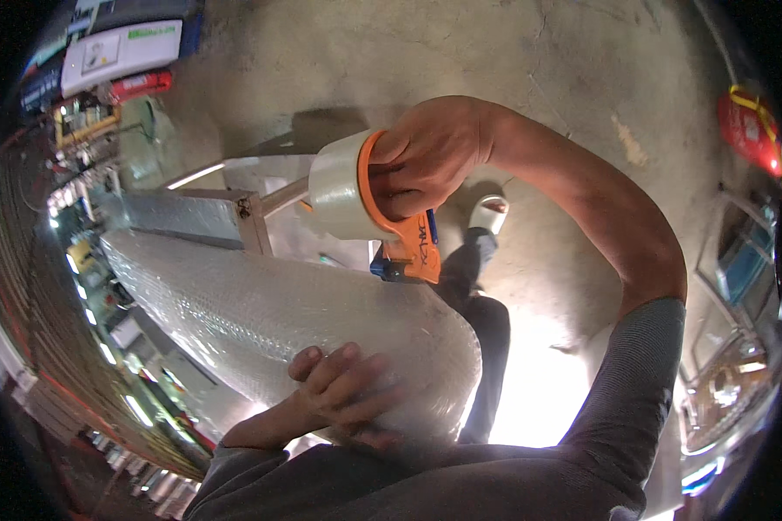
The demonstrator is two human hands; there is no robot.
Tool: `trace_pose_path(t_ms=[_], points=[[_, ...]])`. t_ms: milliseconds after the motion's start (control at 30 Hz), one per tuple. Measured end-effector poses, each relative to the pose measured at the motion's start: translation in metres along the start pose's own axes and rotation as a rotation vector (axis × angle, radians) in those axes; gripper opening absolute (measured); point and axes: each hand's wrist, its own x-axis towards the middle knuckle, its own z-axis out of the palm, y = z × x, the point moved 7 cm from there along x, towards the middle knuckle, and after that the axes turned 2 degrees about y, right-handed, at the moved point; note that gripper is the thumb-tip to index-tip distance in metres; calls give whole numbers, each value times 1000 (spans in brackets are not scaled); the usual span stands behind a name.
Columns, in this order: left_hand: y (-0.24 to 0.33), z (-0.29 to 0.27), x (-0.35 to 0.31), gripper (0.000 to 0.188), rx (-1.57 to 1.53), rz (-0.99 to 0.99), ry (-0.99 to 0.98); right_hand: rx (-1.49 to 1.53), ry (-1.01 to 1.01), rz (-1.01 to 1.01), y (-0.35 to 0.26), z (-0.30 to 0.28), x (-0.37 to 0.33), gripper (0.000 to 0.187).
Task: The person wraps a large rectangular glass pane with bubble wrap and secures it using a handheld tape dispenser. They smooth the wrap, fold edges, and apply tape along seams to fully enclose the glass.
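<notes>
A long bundle in clear bubble wrap [269,304] runs from the far left toward my body, its rounded end near me. Against its near part rests my left hand [343,386], fingers a little apart and slightly smeared by motion, grasping nothing. Above the bundle, my right hand [434,156] grips an orange tape dispenser [413,247]. Its fingers reach into the core of the wide roll of pale tape [339,187] on it. The dispenser's blue-and-dark cutting end points down toward the wrap.
A wooden-ended beam [250,224], partly wrapped, lies along the bundle's far side. My sandalled foot [490,213] stands on the concrete floor [565,104]. At the far right sits a red object with a yellow strap [750,130]. A white box [122,56] is at the upper left.
</notes>
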Motion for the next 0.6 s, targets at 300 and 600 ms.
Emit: trace_pose_path(t_ms=[300,600], points=[[2,4,7,74,40,12,-31,115,-266,-168,47,-15,63,26],[45,-24,83,84,-278,-64,-31,303,-362,-250,80,-25,125,25]])
